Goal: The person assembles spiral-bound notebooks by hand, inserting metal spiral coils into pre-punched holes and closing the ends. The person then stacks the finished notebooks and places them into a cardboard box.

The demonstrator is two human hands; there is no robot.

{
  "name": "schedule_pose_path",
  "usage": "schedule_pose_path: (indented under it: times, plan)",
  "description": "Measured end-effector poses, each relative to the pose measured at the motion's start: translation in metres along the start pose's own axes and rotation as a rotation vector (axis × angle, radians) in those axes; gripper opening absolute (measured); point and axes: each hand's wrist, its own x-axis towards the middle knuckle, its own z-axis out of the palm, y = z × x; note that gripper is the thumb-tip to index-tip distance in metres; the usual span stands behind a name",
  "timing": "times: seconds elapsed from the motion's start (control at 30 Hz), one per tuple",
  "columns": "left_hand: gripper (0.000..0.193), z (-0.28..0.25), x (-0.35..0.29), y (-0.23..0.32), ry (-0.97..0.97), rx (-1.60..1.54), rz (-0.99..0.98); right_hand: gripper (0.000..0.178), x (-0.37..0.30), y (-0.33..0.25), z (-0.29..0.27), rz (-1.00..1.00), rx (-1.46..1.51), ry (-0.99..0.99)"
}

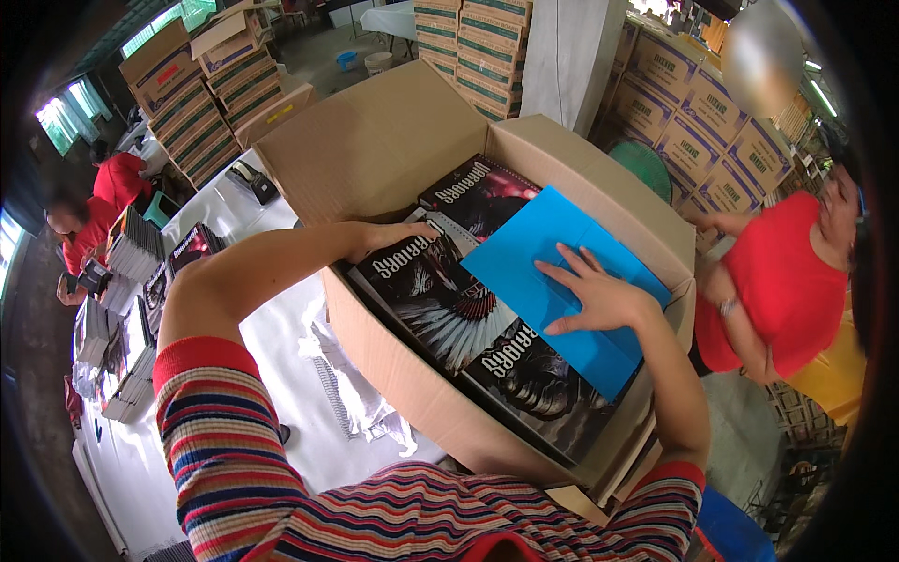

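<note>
An open cardboard box [412, 375] stands in front of me, packed with spiral-bound notebooks [426, 267] that have dark illustrated covers. A bright blue sheet [524, 253], faintly creased, lies over the notebooks on the box's right side. My right hand [599, 295] rests on this sheet, fingers spread and palm down. At the box's left inner edge, my left hand [398, 236] lies against the top of a notebook with its fingers stretched along the cover. Part of its thumb side is hard to make out.
On the white-covered table [281, 318] lie a black tape dispenser [253, 180], crumpled white plastic [361, 393] and stacks of notebooks [131, 309]. A person in red [777, 281] stands close on the right, near a green fan [640, 170]. Piled cartons [478, 56] stand behind.
</note>
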Motion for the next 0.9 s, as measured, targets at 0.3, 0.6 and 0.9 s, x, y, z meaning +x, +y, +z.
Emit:
schedule_pose_path:
  times: [0.3,0.6,0.9]
  plan:
    - [0.062,0.012,-0.035,0.018,0.079,0.01,0.071,0.098,0.005,-0.009,-0.008,0.016,-0.005,-0.028]
    - [0.046,0.021,-0.085,0.053,0.033,0.004,0.069,0.102,0.008,-0.016,-0.004,0.038,-0.084,-0.033]
    - [0.038,0.02,-0.098,0.06,-0.038,0.101,0.145,0.102,0.011,-0.017,-0.002,0.046,-0.103,-0.027]
